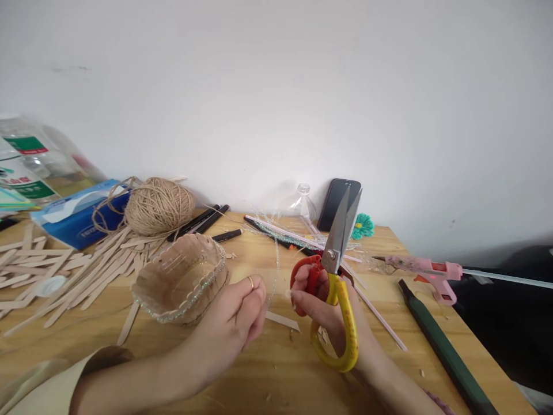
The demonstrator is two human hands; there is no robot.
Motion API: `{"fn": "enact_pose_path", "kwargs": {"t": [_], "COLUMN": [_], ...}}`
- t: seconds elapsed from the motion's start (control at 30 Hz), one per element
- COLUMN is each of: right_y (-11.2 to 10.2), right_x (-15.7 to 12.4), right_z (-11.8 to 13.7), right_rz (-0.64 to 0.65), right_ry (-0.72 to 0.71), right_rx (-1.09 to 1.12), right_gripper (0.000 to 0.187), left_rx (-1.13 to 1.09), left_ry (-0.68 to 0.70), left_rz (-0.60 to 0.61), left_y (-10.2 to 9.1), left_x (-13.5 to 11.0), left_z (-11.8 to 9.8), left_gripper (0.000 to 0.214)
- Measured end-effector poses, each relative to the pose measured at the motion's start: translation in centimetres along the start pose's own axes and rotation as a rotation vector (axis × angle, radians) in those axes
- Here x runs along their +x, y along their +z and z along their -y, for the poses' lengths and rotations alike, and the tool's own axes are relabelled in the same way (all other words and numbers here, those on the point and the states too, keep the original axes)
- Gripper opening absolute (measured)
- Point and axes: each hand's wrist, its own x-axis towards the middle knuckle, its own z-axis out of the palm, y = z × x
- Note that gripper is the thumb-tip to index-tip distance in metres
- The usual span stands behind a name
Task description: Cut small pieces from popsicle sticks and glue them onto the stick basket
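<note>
Just beyond the left fingers and to their left, the glitter-edged basket [179,279] is set, its long axis slanted away to the right. The left hand [242,314], nearest it, is clenched; whether the glittery strand [277,265], seen dropping behind its fingertips, is pinched cannot be told. In the right hand [322,308] the scissors [335,245] are grasped by the handles, blades slightly parted and pointed upward, the strand being left of those fingers, apart from the blades.
</note>
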Motion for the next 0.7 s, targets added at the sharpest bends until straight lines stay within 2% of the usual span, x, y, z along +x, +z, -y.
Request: {"fn": "enact_pose_path", "kwargs": {"t": [0.13, 0.33, 0.5, 0.7], "right_y": [0.2, 0.1, -0.1, 0.0], "right_x": [0.0, 0.0, 0.0, 0.1], "right_z": [0.2, -0.1, -0.6, -0.8], "right_rz": [-0.031, -0.073, -0.08, -0.084], "right_ry": [-0.01, -0.018, -0.03, -0.006], "right_rx": [0.002, 0.014, 0.024, 0.027], "right_gripper": [0.017, 0.02, 0.02, 0.019], "left_rx": [-0.096, -0.22, -0.296, -0.31], "left_ry": [-0.016, -0.102, -0.143, -0.006], "left_rz": [0.007, -0.146, -0.139, -0.125], "left_y": [-0.3, -0.4, -0.3, -0.3], "left_x": [0.5, 1.1, 1.1, 1.1], "left_z": [-0.1, 0.0, -0.3, -0.2], "left_gripper": [0.025, 0.007, 0.002, 0.009]}}
